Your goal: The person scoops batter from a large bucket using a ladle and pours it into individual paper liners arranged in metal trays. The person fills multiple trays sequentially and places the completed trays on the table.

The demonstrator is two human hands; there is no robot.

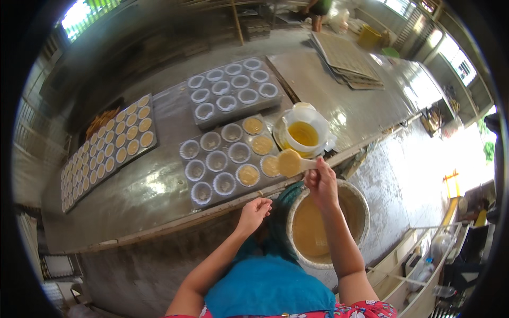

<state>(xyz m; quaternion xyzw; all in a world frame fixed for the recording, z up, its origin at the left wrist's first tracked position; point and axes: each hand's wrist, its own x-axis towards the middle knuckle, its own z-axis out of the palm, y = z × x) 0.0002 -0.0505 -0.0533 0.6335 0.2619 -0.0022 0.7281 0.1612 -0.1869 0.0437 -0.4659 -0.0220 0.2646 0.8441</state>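
Note:
My right hand [321,181] grips the handle of a scoop [289,162] filled with tan batter. The scoop hangs at the right edge of a muffin tin [222,159] lined with white paper cups. Several cups on the tin's right side hold batter; those on the left, such as one paper cup [216,160], hold none. Below my right forearm stands a large bucket [360,214] with batter [310,226] inside, its rim crusted. Near the table's front edge my left hand [255,212] is loosely curled and seems to hold nothing.
Behind the near tin sits another tin with paper cups [234,89]. A long tray of batter-filled cups [109,149] lies at left. A white plastic container of yellow liquid [304,133] stands beside the scoop. Stacked flat trays [346,57] rest far right; a person [319,14] is behind.

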